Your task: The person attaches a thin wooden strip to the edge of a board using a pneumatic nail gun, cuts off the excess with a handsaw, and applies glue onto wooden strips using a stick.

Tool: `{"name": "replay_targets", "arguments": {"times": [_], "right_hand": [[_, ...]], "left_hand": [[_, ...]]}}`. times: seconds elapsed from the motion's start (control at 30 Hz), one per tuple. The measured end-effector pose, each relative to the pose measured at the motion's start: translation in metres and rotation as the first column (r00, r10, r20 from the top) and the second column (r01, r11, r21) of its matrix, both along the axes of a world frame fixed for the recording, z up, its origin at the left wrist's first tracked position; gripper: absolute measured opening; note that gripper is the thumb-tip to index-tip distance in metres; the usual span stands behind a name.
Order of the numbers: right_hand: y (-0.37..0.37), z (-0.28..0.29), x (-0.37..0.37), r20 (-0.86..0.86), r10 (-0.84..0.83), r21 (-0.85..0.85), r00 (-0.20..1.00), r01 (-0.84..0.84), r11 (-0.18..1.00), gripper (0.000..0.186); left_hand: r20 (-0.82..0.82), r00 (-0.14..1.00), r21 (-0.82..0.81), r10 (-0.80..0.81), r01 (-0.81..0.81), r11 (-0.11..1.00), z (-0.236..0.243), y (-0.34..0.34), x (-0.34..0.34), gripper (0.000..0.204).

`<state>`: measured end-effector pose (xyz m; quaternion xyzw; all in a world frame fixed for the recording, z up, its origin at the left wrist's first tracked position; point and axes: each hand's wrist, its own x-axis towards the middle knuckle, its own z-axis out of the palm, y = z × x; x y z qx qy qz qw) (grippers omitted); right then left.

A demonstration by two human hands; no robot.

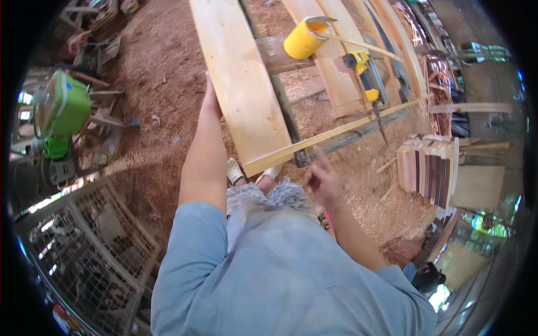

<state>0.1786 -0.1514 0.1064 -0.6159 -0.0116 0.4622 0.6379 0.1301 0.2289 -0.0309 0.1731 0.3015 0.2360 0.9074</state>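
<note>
A long pale wooden plank (238,84) runs away from me, and my left hand (209,94) grips its left edge, fingers mostly hidden by the board. A thin wooden strip (336,134) lies across the plank's near end and extends to the right. My right hand (320,179) is just below that strip, empty, index finger raised and the other fingers loosely bent. Right of the plank stand a yellow cylindrical container (300,42) with a metal-headed tool on top and, farther right, a yellow power tool (367,81) among other boards (330,70).
Wood shavings (151,67) cover the floor around my sandalled feet. A green lidded container (64,103) stands left among scrap wood, above a wire-mesh panel (98,241). A stack of wood pieces (423,171) and a leaning panel (473,187) are at the right.
</note>
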Motion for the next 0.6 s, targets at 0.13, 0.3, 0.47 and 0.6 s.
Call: {"name": "replay_targets", "arguments": {"times": [0.13, 0.3, 0.47, 0.6], "right_hand": [[-0.024, -0.002, -0.029, -0.267, -0.022, 0.082, 0.963, 0.046, 0.996, 0.078], [0.009, -0.024, -0.050, -0.424, -0.018, 0.272, 0.906, 0.146, 0.951, 0.090], [0.017, -0.048, -0.058, -0.389, -0.259, 0.265, 0.884, 0.376, 0.888, 0.093], [0.060, -0.037, -0.088, -0.327, -0.294, 0.214, 0.898, 0.373, 0.903, 0.097]], "left_hand": [[-0.198, 0.968, 0.077, -0.153, 0.171, 0.982, -0.030, -0.002, -0.015, 0.071], [-0.640, 0.660, -0.015, -0.393, 0.501, 0.865, -0.114, -0.020, -0.097, 0.062], [-0.858, 0.472, 0.164, -0.200, 0.622, 0.765, -0.119, -0.093, -0.179, 0.059], [-0.934, 0.226, -0.054, -0.277, 0.675, 0.735, -0.163, -0.094, -0.360, 0.059]]}}
